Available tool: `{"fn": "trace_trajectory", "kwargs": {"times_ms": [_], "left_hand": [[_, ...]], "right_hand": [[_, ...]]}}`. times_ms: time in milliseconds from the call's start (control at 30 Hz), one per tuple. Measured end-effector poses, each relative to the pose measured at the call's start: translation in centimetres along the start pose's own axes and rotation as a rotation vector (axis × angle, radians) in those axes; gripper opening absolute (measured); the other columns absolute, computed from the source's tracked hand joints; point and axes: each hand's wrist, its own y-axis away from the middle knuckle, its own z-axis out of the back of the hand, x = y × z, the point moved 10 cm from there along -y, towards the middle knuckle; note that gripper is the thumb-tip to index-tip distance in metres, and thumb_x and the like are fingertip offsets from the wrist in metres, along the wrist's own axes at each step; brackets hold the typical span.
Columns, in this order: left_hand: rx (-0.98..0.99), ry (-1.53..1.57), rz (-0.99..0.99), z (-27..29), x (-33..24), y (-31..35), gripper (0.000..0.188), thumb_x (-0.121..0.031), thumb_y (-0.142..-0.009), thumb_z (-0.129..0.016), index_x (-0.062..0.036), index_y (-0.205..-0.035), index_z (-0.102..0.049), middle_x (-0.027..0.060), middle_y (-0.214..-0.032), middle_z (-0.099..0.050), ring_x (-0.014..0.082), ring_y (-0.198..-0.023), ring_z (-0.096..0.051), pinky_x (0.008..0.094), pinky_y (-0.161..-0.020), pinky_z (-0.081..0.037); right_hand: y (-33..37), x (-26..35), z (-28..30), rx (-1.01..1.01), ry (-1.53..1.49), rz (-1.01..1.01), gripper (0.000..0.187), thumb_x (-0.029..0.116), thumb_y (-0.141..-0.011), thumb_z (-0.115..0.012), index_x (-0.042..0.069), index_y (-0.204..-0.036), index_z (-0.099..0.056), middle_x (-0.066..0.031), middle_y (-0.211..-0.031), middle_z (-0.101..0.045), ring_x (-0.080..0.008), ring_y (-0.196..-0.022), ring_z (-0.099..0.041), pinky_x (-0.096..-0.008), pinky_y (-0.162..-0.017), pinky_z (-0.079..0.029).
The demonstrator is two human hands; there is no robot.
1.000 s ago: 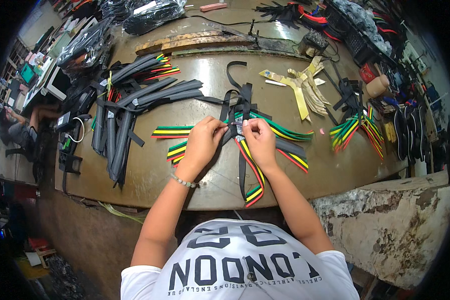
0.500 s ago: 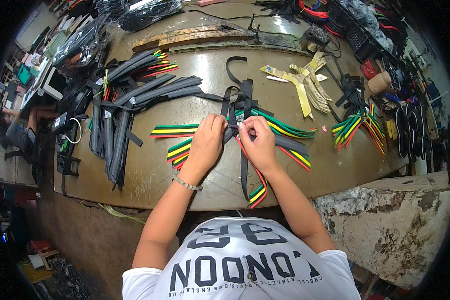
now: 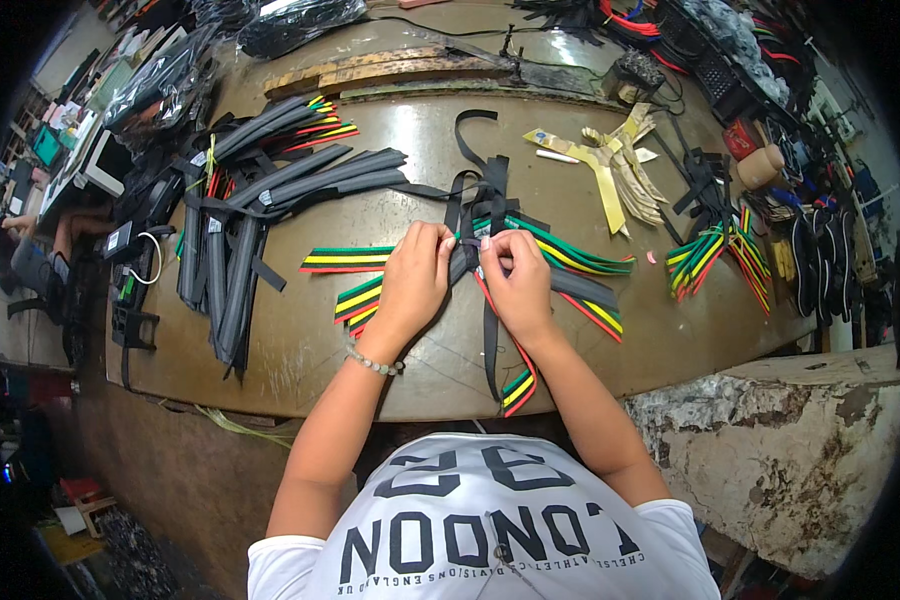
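Note:
A bundle of straps lies at mid-table: striped straps (image 3: 570, 257) in green, yellow, red and black fan out to both sides, with dark grey pieces among them. A black strap (image 3: 490, 340) hangs from its middle toward the table's front edge, and black loops (image 3: 460, 190) rise behind. My left hand (image 3: 416, 278) pinches black strap at the bundle's centre, with its fingertips turned inward. Close beside it, my right hand (image 3: 518, 282) is closed, thumb against curled fingers, on black strap at the same spot. The fingers partly hide what lies between them.
Dark grey strap bundles (image 3: 270, 195) lie on the left. Pale yellow cut pieces (image 3: 610, 165) are at the right, near another striped bundle (image 3: 715, 250). A wooden bar (image 3: 380, 72) spans the back. A black crate (image 3: 705, 85) stands far right. Another person's leg (image 3: 70, 230) shows far left.
My fingertips have shifted slightly at the bundle's centre, with the right thumb a little higher. The bundle and both arms are almost where they were.

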Motion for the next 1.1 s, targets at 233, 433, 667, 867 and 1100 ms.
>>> {"fn": "trace_trajectory", "kwargs": {"times_ms": [233,433,667,867,1100], "left_hand": [[-0.095,0.152,0.396,1.2,5.4,0.1,0.025,-0.02,-0.099,-0.042,0.0032,-0.097,-0.05,0.0237,-0.09,-0.054,0.0381,-0.086,-0.055,0.0438,-0.079,-0.043],[0.367,0.193,0.29,1.5,0.1,0.7,0.026,-0.02,-0.093,-0.051,0.0039,-0.086,-0.055,0.0218,-0.073,-0.058,0.0335,-0.067,-0.057,0.0408,-0.068,-0.047],[0.059,0.034,0.114,-0.3,-2.9,-2.1,0.016,-0.011,-0.083,-0.067,0.002,-0.092,-0.067,0.0181,-0.086,-0.062,0.0321,-0.073,-0.061,0.0386,-0.069,-0.05],[0.017,-0.188,-0.024,-3.0,-2.2,-2.5,0.01,-0.007,-0.087,-0.06,0.0024,-0.086,-0.062,0.0184,-0.084,-0.059,0.036,-0.071,-0.058,0.0427,-0.066,-0.048],[-0.027,0.114,0.143,-2.3,0.5,-1.7,0.013,-0.01,-0.093,-0.055,0.0035,-0.094,-0.055,0.0194,-0.088,-0.057,0.0347,-0.079,-0.057,0.0408,-0.071,-0.046]], "right_hand": [[0.1,-4.6,0.6,-0.115,-0.597,-0.399,0.027,0.023,-0.101,-0.047,-0.002,-0.091,-0.047,-0.0139,-0.087,-0.059,-0.0191,-0.072,-0.064,-0.0297,-0.067,-0.057],[-0.2,-5.3,1.0,-0.112,-0.716,-0.486,0.034,0.031,-0.104,-0.035,-0.002,-0.097,-0.04,-0.0177,-0.086,-0.059,-0.0229,-0.072,-0.066,-0.0328,-0.067,-0.059],[-0.1,-5.3,1.0,-0.119,-0.779,-0.493,0.035,0.033,-0.104,-0.036,-0.002,-0.097,-0.04,-0.0174,-0.088,-0.059,-0.0233,-0.075,-0.066,-0.0336,-0.07,-0.059],[0.0,-5.8,0.6,-0.1,-0.769,-0.491,0.036,0.033,-0.104,-0.037,-0.002,-0.097,-0.042,-0.0169,-0.088,-0.058,-0.0225,-0.076,-0.066,-0.033,-0.07,-0.059],[0.1,-5.5,0.6,-0.124,-0.513,-0.325,0.019,0.013,-0.094,-0.06,-0.001,-0.083,-0.053,-0.0088,-0.086,-0.062,-0.011,-0.07,-0.06,-0.0251,-0.064,-0.052]]}}
